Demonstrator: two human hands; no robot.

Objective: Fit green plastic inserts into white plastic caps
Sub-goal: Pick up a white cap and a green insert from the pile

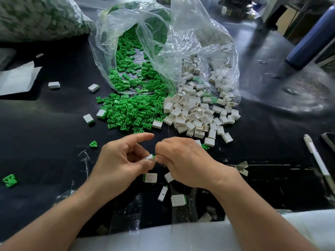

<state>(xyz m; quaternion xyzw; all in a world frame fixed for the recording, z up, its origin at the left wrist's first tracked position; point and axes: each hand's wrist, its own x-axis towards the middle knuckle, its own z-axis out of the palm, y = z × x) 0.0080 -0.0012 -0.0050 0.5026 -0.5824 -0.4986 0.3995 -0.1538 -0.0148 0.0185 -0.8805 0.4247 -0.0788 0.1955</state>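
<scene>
Black table top (45, 124) holds a left clear plastic bag (108, 42) spilling a heap of small green plastic inserts (126, 113) and a right clear plastic bag (217, 51) spilling a heap of small white plastic caps (195, 116), both too many to count. Near the front, the left hand (123, 160) pinches one white cap (149, 157) lying sideways with its open end to the right, while the right hand (183, 163) curls its fingers on a green insert (153, 156) that is mostly hidden. Four more white pieces (150, 177) lie just below the hands, one partly covered.
</scene>
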